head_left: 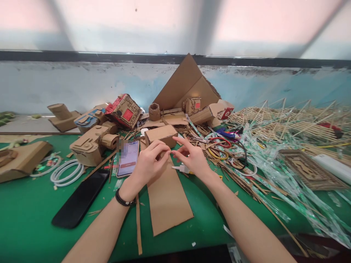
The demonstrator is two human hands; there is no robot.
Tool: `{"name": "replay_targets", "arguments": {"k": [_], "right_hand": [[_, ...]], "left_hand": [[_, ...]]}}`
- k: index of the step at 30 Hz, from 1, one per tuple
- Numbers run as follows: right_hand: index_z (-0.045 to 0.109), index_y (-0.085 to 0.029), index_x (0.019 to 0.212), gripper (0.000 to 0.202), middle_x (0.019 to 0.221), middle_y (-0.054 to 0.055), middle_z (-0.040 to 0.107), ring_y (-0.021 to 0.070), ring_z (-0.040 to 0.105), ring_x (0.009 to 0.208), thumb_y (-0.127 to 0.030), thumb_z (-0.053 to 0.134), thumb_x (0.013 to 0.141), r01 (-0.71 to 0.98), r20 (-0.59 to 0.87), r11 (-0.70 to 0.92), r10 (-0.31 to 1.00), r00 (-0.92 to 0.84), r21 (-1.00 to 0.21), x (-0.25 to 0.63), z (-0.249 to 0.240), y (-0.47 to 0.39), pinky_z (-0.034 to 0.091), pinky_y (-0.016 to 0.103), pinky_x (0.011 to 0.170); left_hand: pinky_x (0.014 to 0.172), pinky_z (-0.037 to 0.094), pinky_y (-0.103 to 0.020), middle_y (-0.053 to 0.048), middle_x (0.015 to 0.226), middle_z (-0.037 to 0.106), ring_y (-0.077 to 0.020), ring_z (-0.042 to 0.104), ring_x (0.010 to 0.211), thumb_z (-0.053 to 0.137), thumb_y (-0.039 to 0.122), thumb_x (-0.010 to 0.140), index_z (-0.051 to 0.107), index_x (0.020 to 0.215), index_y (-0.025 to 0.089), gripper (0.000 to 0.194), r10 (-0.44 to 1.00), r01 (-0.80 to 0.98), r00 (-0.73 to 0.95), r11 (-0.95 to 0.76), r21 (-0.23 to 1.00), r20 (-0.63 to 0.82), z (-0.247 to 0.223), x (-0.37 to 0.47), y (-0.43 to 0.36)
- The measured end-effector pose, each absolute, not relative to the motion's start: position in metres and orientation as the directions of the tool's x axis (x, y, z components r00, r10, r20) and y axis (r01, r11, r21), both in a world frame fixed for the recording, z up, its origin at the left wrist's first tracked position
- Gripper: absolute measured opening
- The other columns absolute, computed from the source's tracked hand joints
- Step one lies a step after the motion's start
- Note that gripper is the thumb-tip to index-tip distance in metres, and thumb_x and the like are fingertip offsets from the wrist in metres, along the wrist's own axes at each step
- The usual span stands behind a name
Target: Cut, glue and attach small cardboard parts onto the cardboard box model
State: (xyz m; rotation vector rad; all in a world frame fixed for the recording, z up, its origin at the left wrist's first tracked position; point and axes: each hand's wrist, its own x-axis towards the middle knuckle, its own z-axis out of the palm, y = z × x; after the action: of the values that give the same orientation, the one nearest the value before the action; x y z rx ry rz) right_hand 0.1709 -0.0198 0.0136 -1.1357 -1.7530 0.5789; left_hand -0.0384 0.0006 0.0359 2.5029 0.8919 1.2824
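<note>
My left hand point(154, 159) and my right hand point(190, 157) meet fingertip to fingertip above a flat cardboard sheet point(168, 204). The left fingers are pinched together; whatever is between them is too small to make out. On the right, thumb and forefinger come close together near the left fingertips, and nothing clear shows between them. Just behind the hands sits a small closed cardboard box point(161, 134). A white nozzle of a glue tool point(182, 168) lies beneath my right hand. Left of my left hand lies a lit phone point(128, 159).
Cardboard camera models point(89, 144) stand on the left, near white coiled tubing point(67, 172) and a black flat object point(80, 199). Scissors point(219, 142), cardboard scraps and plastic strips point(274, 175) spread over the right. A large cardboard sheet point(181, 80) leans on the wall.
</note>
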Motion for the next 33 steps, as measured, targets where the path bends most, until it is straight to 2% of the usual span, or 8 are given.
{"name": "replay_targets", "arguments": {"k": [6, 10, 14, 17, 20, 24, 29, 33], "right_hand": [[0.059, -0.024, 0.145, 0.052, 0.082, 0.002, 0.079, 0.0173, 0.073, 0.066, -0.044, 0.067, 0.098, 0.405, 0.432, 0.442, 0.894, -0.121, -0.800, 0.171, 0.014, -0.020, 0.058, 0.026, 0.062], [0.060, -0.025, 0.144, 0.052, 0.080, 0.001, 0.078, 0.0167, 0.072, 0.062, -0.047, 0.066, 0.097, 0.350, 0.411, 0.417, 0.907, -0.094, -0.839, 0.170, 0.013, -0.019, 0.059, 0.027, 0.062], [0.059, -0.025, 0.145, 0.055, 0.079, 0.000, 0.077, 0.0155, 0.071, 0.058, -0.054, 0.064, 0.098, 0.202, 0.361, 0.371, 0.929, -0.084, -0.906, 0.169, 0.014, -0.019, 0.060, 0.028, 0.062], [0.057, -0.023, 0.146, 0.058, 0.079, 0.000, 0.076, 0.0146, 0.070, 0.057, -0.057, 0.063, 0.098, 0.074, 0.317, 0.324, 0.944, -0.090, -0.943, 0.167, 0.017, -0.020, 0.060, 0.027, 0.061], [0.057, -0.023, 0.145, 0.059, 0.079, 0.000, 0.076, 0.0143, 0.070, 0.058, -0.057, 0.064, 0.097, 0.011, 0.296, 0.299, 0.948, -0.119, -0.954, 0.166, 0.019, -0.021, 0.060, 0.027, 0.061], [0.057, -0.024, 0.145, 0.057, 0.079, -0.001, 0.076, 0.0154, 0.071, 0.061, -0.052, 0.067, 0.096, 0.055, 0.317, 0.327, 0.939, -0.134, -0.943, 0.166, 0.018, -0.022, 0.062, 0.029, 0.064], [0.057, -0.025, 0.146, 0.055, 0.079, 0.000, 0.077, 0.0174, 0.073, 0.065, -0.045, 0.068, 0.096, 0.190, 0.366, 0.380, 0.925, -0.105, -0.905, 0.168, 0.015, -0.020, 0.061, 0.030, 0.067], [0.057, -0.026, 0.147, 0.053, 0.081, 0.001, 0.078, 0.0175, 0.072, 0.064, -0.041, 0.067, 0.097, 0.380, 0.419, 0.419, 0.904, -0.086, -0.825, 0.171, 0.013, -0.019, 0.060, 0.028, 0.065]], "left_hand": [[0.067, 0.047, -0.025, -0.003, 0.094, 0.068, -0.0151, 0.064, 0.081, 0.061, 0.023, 0.103, 0.065, 0.097, 0.021, 0.007, 0.593, 0.389, 0.411, -0.801, 0.455, 0.692, 0.038, -0.037, 0.003], [0.069, 0.047, -0.027, -0.003, 0.091, 0.065, -0.0162, 0.063, 0.079, 0.056, 0.025, 0.104, 0.062, 0.095, 0.021, 0.011, 0.667, 0.414, 0.405, -0.743, 0.525, 0.625, 0.036, -0.037, 0.004], [0.068, 0.047, -0.028, -0.001, 0.085, 0.064, -0.0168, 0.063, 0.075, 0.049, 0.030, 0.107, 0.056, 0.096, 0.022, 0.016, 0.781, 0.422, 0.362, -0.625, 0.657, 0.510, 0.033, -0.036, 0.003], [0.065, 0.047, -0.028, 0.000, 0.079, 0.063, -0.0160, 0.062, 0.069, 0.042, 0.037, 0.110, 0.055, 0.091, 0.022, 0.026, 0.819, 0.376, 0.374, -0.562, 0.736, 0.435, 0.032, -0.034, 0.001], [0.066, 0.049, -0.028, -0.001, 0.082, 0.067, -0.0167, 0.065, 0.073, 0.048, 0.039, 0.108, 0.061, 0.093, 0.022, 0.026, 0.816, 0.295, 0.393, -0.549, 0.782, 0.424, 0.034, -0.030, -0.003], [0.080, 0.055, -0.031, -0.004, 0.096, 0.073, -0.0203, 0.070, 0.092, 0.063, 0.033, 0.101, 0.070, 0.110, 0.023, 0.014, 0.801, 0.206, 0.343, -0.574, 0.793, 0.490, 0.037, -0.024, -0.006], [0.087, 0.054, -0.032, -0.004, 0.099, 0.072, -0.0193, 0.068, 0.095, 0.070, 0.021, 0.095, 0.073, 0.096, 0.022, 0.003, 0.725, 0.200, 0.309, -0.682, 0.703, 0.615, 0.039, -0.024, -0.003], [0.085, 0.054, -0.031, -0.003, 0.096, 0.070, -0.0184, 0.067, 0.092, 0.071, 0.019, 0.093, 0.070, 0.092, 0.021, 0.002, 0.722, 0.229, 0.305, -0.688, 0.689, 0.621, 0.038, -0.025, -0.002]]}}
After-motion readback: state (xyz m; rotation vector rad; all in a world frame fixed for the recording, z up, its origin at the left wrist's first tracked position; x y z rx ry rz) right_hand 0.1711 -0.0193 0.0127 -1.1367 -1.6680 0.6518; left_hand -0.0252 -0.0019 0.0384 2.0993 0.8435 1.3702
